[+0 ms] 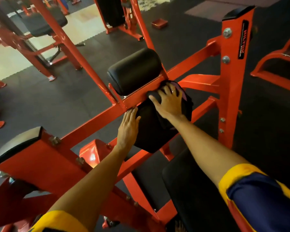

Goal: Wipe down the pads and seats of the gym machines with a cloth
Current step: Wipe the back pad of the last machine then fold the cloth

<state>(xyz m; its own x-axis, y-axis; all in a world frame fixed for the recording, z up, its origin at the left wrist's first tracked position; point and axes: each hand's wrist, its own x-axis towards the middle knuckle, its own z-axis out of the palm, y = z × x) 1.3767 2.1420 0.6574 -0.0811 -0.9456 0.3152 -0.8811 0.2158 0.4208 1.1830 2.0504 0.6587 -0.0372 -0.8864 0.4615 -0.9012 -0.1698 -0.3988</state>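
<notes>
One dark cloth with a purple edge [182,92] lies draped over the top end of a black upholstered pad [151,131]. It sits directly under the right hand [168,102], whose spread fingers press down on it without closing round it. The left hand [128,126] lies flat, fingers straight, against the pad's left side, beside the cloth but off it. The pad sits on an orange-red steel frame [94,122], with a black cylindrical roller pad [134,71] just beyond it.
</notes>
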